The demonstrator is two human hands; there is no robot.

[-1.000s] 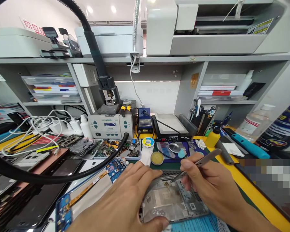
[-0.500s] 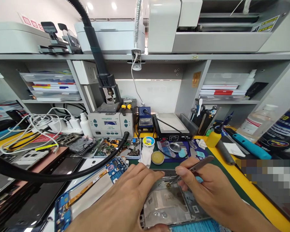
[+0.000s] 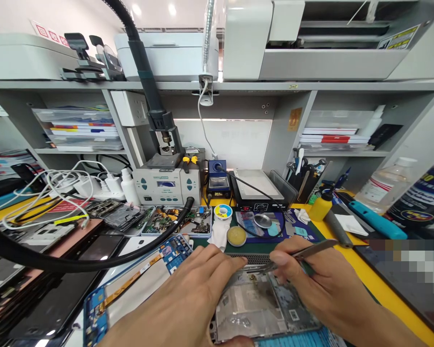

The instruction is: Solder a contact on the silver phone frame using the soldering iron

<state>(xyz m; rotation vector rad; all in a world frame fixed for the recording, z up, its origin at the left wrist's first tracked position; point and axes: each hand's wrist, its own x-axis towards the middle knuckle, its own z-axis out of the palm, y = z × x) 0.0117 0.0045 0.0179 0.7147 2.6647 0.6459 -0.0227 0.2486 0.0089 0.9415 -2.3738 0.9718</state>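
Note:
My left hand [image 3: 188,294] spans the near-left side of a metal phone frame [image 3: 246,308], fingers over its far edge and thumb at the near edge, gripping it. Pinched in my right hand [image 3: 316,277] is a pair of metal tweezers [image 3: 320,248], held at a low slant. Their tips lie over the frame's far end, close to a small gold-coloured part [image 3: 253,278]; whether they touch it I cannot tell. Under the frame, a blue ridged mat [image 3: 292,339] shows at the near edge. Left of my left hand lies a blue tablet-like housing [image 3: 94,308] with an orange flex cable.
Beyond my hands stand a solder spool [image 3: 223,212], a round tin of yellowish paste [image 3: 236,235] and a tray of circuit boards [image 3: 181,222]. A black hose [image 3: 94,265] arcs across the left side. A hot-air station [image 3: 162,185] and a hot plate [image 3: 258,188] stand behind.
My right hand and the tweezers have shifted right, and the tweezers lie at a flatter slant. The tips have moved off the gold-coloured part. My left hand stays on the frame.

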